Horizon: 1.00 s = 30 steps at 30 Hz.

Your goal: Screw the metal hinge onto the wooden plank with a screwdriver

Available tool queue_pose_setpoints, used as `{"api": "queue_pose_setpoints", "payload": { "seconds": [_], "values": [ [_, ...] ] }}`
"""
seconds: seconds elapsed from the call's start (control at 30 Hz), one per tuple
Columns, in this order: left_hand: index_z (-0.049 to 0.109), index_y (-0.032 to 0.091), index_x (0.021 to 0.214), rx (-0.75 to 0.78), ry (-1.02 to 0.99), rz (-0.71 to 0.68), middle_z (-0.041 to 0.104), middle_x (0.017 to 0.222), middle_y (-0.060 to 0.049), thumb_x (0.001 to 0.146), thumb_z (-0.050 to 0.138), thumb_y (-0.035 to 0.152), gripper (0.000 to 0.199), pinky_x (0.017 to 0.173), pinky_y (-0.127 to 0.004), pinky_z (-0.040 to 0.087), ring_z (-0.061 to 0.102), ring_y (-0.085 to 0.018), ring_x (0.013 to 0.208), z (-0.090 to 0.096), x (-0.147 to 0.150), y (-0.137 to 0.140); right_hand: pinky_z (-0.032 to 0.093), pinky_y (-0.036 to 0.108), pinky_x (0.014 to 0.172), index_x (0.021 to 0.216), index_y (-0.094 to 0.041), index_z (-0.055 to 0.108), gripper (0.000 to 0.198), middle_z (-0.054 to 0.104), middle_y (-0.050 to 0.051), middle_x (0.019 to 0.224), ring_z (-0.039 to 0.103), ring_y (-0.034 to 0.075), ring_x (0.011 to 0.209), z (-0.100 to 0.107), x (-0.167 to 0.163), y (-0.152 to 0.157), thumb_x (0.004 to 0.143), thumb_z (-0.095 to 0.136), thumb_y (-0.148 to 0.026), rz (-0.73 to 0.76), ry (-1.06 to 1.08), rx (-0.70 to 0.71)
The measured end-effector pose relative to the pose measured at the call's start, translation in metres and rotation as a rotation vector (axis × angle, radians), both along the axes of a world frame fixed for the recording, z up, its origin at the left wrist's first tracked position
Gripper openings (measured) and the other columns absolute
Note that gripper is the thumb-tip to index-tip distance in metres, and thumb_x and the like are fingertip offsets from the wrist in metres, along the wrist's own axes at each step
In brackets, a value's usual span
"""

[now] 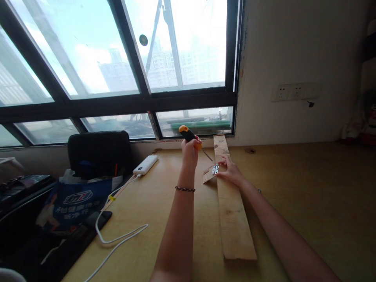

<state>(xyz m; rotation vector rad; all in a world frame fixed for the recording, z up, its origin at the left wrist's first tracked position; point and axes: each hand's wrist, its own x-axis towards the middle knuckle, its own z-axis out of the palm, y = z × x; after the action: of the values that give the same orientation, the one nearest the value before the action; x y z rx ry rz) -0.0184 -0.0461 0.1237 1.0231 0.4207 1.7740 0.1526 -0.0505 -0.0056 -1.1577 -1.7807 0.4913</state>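
My left hand [190, 152] is closed around a screwdriver [188, 134] with a black and yellow handle. Its thin shaft slants down to the right, the tip in the air just above a silver metal hinge [215, 169]. The hinge lies at the left edge of a long wooden plank [235, 219], with a small thin wooden piece [208, 176] sticking out on its left side. With thumb and fingers, my right hand [231, 173] grips the hinge from the right, resting over the plank. Part of the hinge is hidden by the fingers.
A white power bank [145, 165] with a white cable [117, 239] lies on the wooden table [164, 219]. A small dark object [259, 190] is beside my right forearm. Left of the table are a black chair [100, 152] and a blue bag [79, 205]. Windows and a wall stand behind.
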Motion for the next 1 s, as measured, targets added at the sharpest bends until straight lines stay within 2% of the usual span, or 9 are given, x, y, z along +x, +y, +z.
{"api": "queue_pose_setpoints", "payload": {
  "seconds": [0.4, 1.0],
  "values": [
    [0.051, 0.014, 0.060, 0.000, 0.024, -0.017, 0.048, 0.059, 0.001, 0.050, 0.049, 0.006, 0.013, 0.057, -0.023, 0.040, 0.047, -0.008, 0.055, -0.001, 0.006, -0.001, 0.044, 0.038, 0.088, 0.124, -0.022, 0.033, 0.080, 0.065, 0.004, 0.096, 0.061, 0.019, 0.092, -0.001, 0.003, -0.006, 0.056, 0.075, -0.028, 0.000, 0.084, -0.007],
    [0.052, 0.014, 0.063, 0.015, 0.099, -0.017, 0.050, 0.056, 0.001, 0.051, 0.049, 0.008, 0.013, 0.058, -0.024, 0.039, 0.049, -0.009, 0.056, -0.019, 0.025, 0.007, 0.041, 0.040, 0.091, 0.126, -0.021, 0.030, 0.082, 0.067, 0.005, 0.096, 0.060, 0.019, 0.095, -0.001, 0.006, -0.007, 0.057, 0.074, -0.025, 0.017, 0.121, -0.029]
  ]
}}
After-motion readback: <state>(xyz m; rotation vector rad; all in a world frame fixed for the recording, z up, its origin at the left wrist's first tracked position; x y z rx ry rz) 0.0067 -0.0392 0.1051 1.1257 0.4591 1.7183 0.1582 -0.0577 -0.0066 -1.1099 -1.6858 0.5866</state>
